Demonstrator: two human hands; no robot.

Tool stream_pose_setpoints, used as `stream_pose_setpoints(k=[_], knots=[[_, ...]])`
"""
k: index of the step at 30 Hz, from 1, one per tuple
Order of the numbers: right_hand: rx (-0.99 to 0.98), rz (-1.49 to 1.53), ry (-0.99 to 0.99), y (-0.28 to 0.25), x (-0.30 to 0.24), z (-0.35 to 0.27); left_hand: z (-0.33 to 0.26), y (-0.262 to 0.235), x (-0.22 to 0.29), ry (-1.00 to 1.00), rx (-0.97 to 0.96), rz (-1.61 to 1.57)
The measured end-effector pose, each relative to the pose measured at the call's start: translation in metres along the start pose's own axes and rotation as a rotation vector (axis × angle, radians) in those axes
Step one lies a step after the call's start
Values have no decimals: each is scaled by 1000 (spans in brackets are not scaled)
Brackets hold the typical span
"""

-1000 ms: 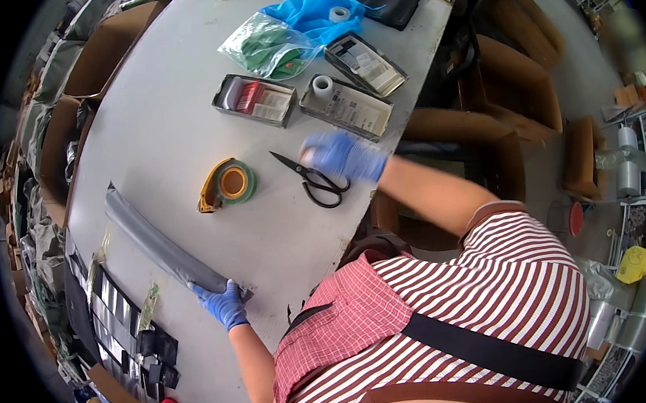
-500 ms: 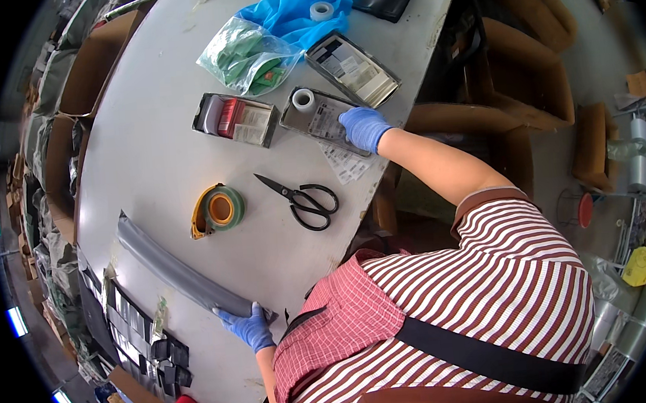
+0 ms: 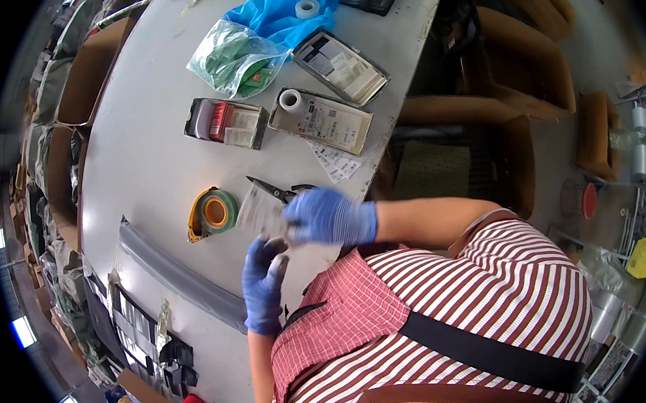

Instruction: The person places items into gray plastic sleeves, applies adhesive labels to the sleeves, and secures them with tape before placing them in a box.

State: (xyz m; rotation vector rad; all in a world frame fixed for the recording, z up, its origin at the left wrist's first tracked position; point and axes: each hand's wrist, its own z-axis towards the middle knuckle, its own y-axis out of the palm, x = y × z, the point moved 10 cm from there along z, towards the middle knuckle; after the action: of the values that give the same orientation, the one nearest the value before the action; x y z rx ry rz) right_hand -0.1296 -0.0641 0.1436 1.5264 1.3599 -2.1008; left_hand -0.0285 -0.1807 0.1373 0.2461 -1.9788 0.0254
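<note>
My right hand (image 3: 331, 216), in a blue glove, grips a white printed label sheet (image 3: 261, 210) above the table, blurred by motion. My left hand (image 3: 262, 286), gloved too, is raised just below the sheet with thumb and fingers apart. Black scissors (image 3: 266, 188) lie partly hidden behind the sheet and my right hand. A long grey plastic-wrapped strip (image 3: 182, 277) rests on the table left of my left hand. Beside the sheet sits a yellow tape dispenser (image 3: 215, 211) with green tape. An open box of labels (image 3: 344, 129), with a small clear roll (image 3: 290, 100) in it, stands farther off.
Loose labels (image 3: 335, 162) lie by the table edge. Two more small boxes, one with red cards (image 3: 219, 122) and one with papers (image 3: 341, 69), stand near a bag of green items (image 3: 234, 58) and blue cloth (image 3: 276, 10). Cardboard boxes (image 3: 466, 109) stand right of the table.
My right hand has come back from the label box toward me with a label sheet. My left hand has let go of the grey strip and risen to meet it.
</note>
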Motion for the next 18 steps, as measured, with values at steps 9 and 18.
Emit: stream_pose_setpoints(k=[9,18], knots=[[-143,382,87,43,8,-17,-6,-42,-28,7,288,21],[-45,631,233,46,4,-19,-12,-18,-15,-101,188,2]])
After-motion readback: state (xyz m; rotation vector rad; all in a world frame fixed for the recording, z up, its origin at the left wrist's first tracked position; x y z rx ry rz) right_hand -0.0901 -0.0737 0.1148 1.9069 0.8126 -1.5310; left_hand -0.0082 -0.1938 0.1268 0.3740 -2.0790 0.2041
